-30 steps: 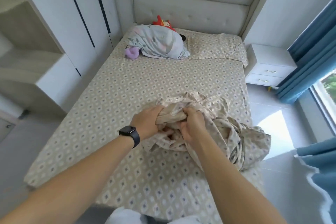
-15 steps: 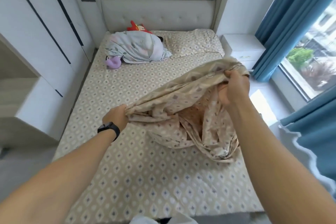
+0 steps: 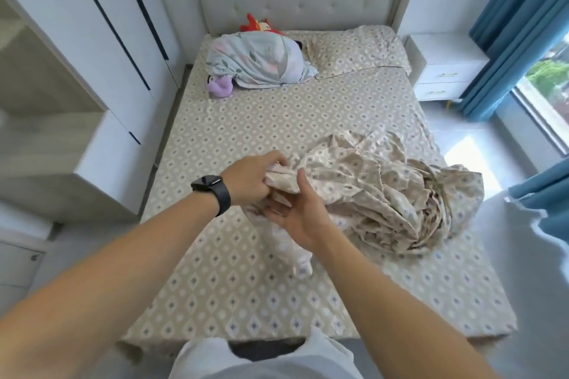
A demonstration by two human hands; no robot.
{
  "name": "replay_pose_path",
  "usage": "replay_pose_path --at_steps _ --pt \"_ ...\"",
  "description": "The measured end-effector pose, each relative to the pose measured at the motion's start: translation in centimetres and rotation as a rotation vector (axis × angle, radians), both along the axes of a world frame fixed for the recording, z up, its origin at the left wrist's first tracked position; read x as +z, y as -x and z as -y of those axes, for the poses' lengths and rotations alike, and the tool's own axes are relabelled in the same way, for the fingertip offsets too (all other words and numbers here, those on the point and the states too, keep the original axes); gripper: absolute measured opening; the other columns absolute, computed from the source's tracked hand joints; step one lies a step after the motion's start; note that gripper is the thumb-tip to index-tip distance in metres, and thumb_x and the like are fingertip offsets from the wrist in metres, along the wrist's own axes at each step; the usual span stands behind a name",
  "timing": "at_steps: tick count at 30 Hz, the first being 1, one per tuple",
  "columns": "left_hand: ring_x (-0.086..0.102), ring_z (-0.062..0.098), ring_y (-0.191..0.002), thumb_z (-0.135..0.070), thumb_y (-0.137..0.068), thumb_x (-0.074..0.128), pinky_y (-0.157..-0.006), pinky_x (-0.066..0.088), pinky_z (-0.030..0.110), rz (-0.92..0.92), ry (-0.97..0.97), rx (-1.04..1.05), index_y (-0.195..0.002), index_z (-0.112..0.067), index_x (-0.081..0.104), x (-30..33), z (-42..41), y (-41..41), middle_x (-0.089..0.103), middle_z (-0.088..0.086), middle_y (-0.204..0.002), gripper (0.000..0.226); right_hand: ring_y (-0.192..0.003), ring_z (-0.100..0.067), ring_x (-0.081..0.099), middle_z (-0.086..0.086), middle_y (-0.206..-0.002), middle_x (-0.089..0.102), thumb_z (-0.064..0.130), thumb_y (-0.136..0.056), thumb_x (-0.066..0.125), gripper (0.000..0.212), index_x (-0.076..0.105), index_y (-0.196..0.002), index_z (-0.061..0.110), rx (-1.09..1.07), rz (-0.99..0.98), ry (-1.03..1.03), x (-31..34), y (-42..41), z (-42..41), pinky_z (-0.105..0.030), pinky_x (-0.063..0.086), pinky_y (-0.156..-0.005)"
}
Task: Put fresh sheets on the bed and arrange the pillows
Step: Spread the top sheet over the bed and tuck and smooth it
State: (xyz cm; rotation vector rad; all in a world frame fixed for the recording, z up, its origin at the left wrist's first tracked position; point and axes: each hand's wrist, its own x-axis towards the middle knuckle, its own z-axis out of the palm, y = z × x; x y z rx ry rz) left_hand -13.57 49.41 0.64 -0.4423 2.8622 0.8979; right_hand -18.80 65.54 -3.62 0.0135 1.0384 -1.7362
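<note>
Lowered from its lifted spread, the loose sheet lay bunched on the bed toward 3 o'clock. Left hand gripped its edge; right hand hovered with fingers relaxed. Finding a corner seemed underway; spreading it likely came next.

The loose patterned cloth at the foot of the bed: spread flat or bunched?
Bunched. The loose cloth lies in a crumpled heap on the fitted sheet; the left hand grips one end.
</note>
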Motion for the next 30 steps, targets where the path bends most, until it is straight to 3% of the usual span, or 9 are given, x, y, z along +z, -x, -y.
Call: replay_pose_path --at_steps 4,8,11,15,18,22,25,27,30 --pt "0.060 0.015 -0.096 -0.034 -0.079 0.067 -0.078 0.052 0.038 0.062 0.086 -0.044 -0.134 -0.051 0.037 -4.1 4.2 -5.9 0.054 -0.016 -0.121 0.065 -0.092 -0.028 0.074 -0.021 -0.102 0.074 0.026 -0.107 0.046 0.035 0.063 -0.110 -0.004 -0.280 -0.012 -0.182 1.4 -2.7 4.4 -0.038 0.059 -0.079" --pt "0.056 0.026 -0.085 -0.027 -0.091 0.050 -0.064 0.047 0.036 -0.035 0.263 0.156 -0.088 -0.035 0.050 -6.8 12.1 -10.9 0.056 -0.003 -0.094 0.009 -0.092 -0.030 0.074 -0.022 -0.102 0.072 0.020 -0.108 0.044 0.031 0.059 -0.107 -0.007 -0.409 -0.019 -0.133 3.1 -9.2 10.0 -0.044 0.060 -0.084" --pt "0.055 0.028 -0.083 -0.027 -0.091 0.047 -0.059 0.038 0.032 -0.050 0.304 0.221 -0.077 -0.032 0.049 -6.8 17.9 -14.6 0.056 -0.002 -0.088 0.016 -0.085 -0.028 0.074 -0.021 -0.098 0.070 0.020 -0.109 0.042 0.033 0.062 -0.099 -0.004 -0.454 -0.032 -0.089 4.7 -14.4 13.6 -0.043 0.061 -0.073" --pt "0.049 0.026 -0.073 -0.018 -0.091 0.046 -0.058 0.039 0.033 -0.048 0.258 0.271 -0.078 -0.023 0.054 -6.7 23.4 -17.9 0.054 -0.002 -0.081 0.017 -0.090 -0.028 0.069 -0.015 -0.090 0.069 0.022 -0.109 0.041 0.028 0.060 -0.097 0.004 -0.634 -0.082 0.032 6.5 -16.3 14.5 -0.050 0.056 -0.091" --pt "0.049 0.029 -0.061 -0.007 -0.084 0.048 -0.050 0.029 0.030 -0.075 0.154 0.402 -0.059 -0.016 0.047 -7.1 27.5 -19.6 0.052 0.003 -0.062 0.027 -0.093 -0.028 0.066 -0.013 -0.092 0.068 0.030 -0.109 0.039 0.028 0.056 -0.102 0.009 -0.753 -0.098 0.118 6.8 -14.9 13.8 -0.046 0.054 -0.092" --pt "0.041 0.026 -0.051 0.008 -0.076 0.055 -0.048 0.025 0.029 -0.156 0.051 0.424 -0.051 -0.015 0.043 -6.1 29.3 -22.1 0.046 0.004 -0.050 0.035 -0.097 -0.023 0.070 -0.009 -0.095 0.075 0.042 -0.107 0.040 0.042 0.065 -0.105 0.008 -0.803 -0.064 0.029 4.8 -14.2 15.7 -0.038 0.054 -0.090" --pt "0.041 0.027 -0.052 -0.004 -0.076 0.049 -0.050 0.027 0.031 -0.212 0.011 0.390 -0.056 -0.009 0.048 -4.6 31.5 -24.2 0.049 0.008 -0.052 0.021 -0.104 -0.026 0.069 -0.011 -0.111 0.073 0.054 -0.098 0.052 0.052 0.069 -0.116 0.009 -0.784 -0.025 -0.058 2.4 -16.5 18.7 -0.043 0.052 -0.099" --pt "0.044 0.030 -0.055 -0.015 -0.070 0.044 -0.051 0.033 0.033 -0.227 0.084 0.338 -0.056 -0.014 0.046 -3.9 34.5 -25.9 0.050 0.007 -0.053 0.015 -0.092 -0.023 0.067 -0.011 -0.101 0.070 0.041 -0.104 0.049 0.038 0.068 -0.112 0.009 -0.768 0.011 -0.154 0.8 -19.3 21.4 -0.045 0.052 -0.097" --pt "0.051 0.034 -0.064 -0.012 -0.076 0.053 -0.053 0.035 0.033 -0.164 0.184 0.248 -0.061 -0.017 0.048 -4.0 39.8 -27.1 0.054 0.005 -0.060 0.016 -0.093 -0.025 0.065 -0.013 -0.100 0.066 0.027 -0.105 0.051 0.024 0.064 -0.108 0.007 -0.796 0.083 -0.239 -1.5 -24.0 24.6 -0.046 0.054 -0.098"
